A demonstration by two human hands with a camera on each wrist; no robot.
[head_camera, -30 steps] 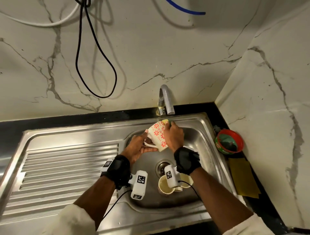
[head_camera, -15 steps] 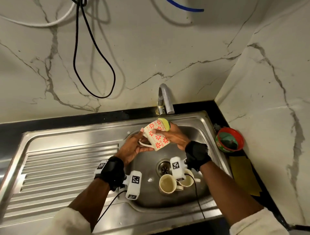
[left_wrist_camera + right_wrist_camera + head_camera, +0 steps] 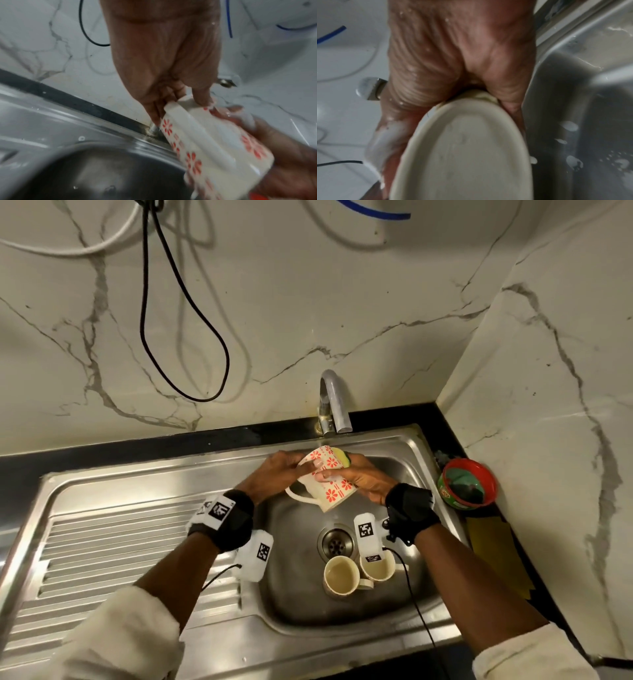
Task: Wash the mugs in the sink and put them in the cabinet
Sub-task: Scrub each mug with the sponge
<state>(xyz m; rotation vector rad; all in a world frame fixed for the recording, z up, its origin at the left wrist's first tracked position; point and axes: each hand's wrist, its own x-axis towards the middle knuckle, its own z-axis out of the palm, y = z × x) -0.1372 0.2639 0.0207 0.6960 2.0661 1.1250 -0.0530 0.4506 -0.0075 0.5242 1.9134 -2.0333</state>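
A cream mug with red flowers [image 3: 330, 486] hangs tilted over the sink basin [image 3: 298, 594], under the tap [image 3: 331, 402], handle to the lower left. My left hand [image 3: 301, 467] grips its upper end; the left wrist view shows fingers [image 3: 200, 97] on the mug [image 3: 214, 148]. My right hand [image 3: 342, 470] wraps the mug's right side and presses a yellow-green sponge [image 3: 342, 455] to it. In the right wrist view the soapy right hand [image 3: 453, 60] lies over the mug's round end [image 3: 465, 155]. Two plain cream mugs [image 3: 340, 575] [image 3: 378, 569] stand upright in the basin near the drain [image 3: 335, 542].
A ribbed steel drainboard [image 3: 120, 542] lies left of the basin. On the black counter at the right stand a red bowl [image 3: 467, 484] and a yellow cloth [image 3: 493, 556]. Marble walls close the back and right; a black cable loop [image 3: 191, 354] hangs on the back wall.
My right hand has slid with the sponge from on top of the flowered mug round to its right side. The left hand has moved up to the mug's upper end, and the mug has turned.
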